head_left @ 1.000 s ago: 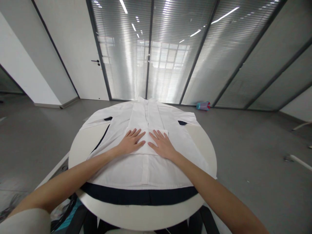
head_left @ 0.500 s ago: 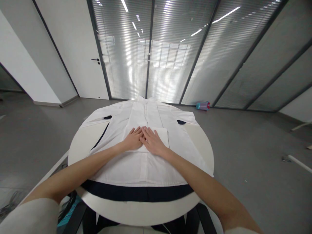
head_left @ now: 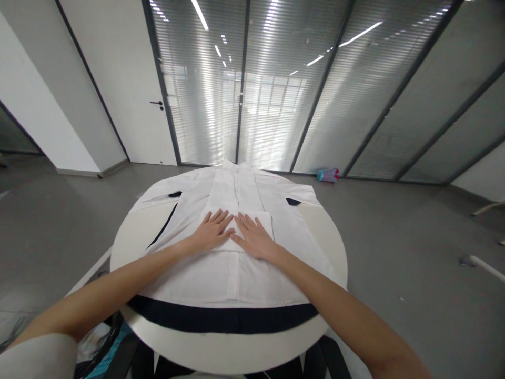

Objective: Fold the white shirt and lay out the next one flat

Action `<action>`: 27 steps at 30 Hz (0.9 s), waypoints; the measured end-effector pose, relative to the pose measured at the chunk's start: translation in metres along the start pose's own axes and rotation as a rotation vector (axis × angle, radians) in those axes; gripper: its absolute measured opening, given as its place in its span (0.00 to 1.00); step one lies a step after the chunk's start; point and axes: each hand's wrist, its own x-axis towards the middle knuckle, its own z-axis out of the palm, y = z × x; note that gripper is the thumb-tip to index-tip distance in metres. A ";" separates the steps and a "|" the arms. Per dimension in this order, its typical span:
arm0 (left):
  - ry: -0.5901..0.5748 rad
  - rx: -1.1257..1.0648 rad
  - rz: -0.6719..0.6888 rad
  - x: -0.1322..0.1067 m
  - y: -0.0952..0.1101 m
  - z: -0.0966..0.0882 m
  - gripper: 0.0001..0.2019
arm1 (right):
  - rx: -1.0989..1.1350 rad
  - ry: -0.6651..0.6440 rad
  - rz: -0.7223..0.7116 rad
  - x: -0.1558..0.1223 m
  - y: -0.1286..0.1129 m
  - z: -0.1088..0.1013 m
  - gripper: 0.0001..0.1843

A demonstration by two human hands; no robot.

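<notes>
A white shirt point(head_left: 221, 268) with a dark navy hem band point(head_left: 224, 318) and navy cuff trim lies spread flat on a round white table point(head_left: 327, 231), collar at the far side. A folded white piece point(head_left: 265, 221) rests across its middle. My left hand point(head_left: 211, 231) lies flat on that piece with fingers stretched out. My right hand point(head_left: 252, 237) lies flat beside it, fingers spread, the two hands almost touching at the centre. Neither hand holds anything.
Grey floor surrounds the table. A glass wall with blinds and a white door point(head_left: 130, 89) stand behind. A teal and pink bottle point(head_left: 328, 174) lies on the floor by the glass. Dark chair parts and a blue object point(head_left: 106, 358) sit under the table's near edge.
My hands came together at the centre of the folded piece, then spread slightly apart again and slid a little toward me. The shirt has not shifted.
</notes>
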 end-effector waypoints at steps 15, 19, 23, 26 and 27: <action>0.131 -0.374 -0.031 0.020 -0.043 -0.021 0.25 | 0.063 0.152 -0.023 0.009 0.051 -0.016 0.27; 0.246 -0.855 -0.423 0.085 -0.077 -0.043 0.17 | 0.383 0.334 0.203 0.070 0.086 -0.034 0.13; 0.221 -1.262 -0.686 0.148 -0.108 -0.057 0.19 | 0.945 0.400 0.524 0.137 0.122 -0.045 0.09; 0.215 -1.355 -0.779 0.184 -0.127 -0.055 0.26 | 1.301 0.411 0.602 0.174 0.142 -0.048 0.17; 0.214 -1.387 -0.806 0.193 -0.132 -0.053 0.28 | 1.383 0.405 0.620 0.185 0.148 -0.048 0.20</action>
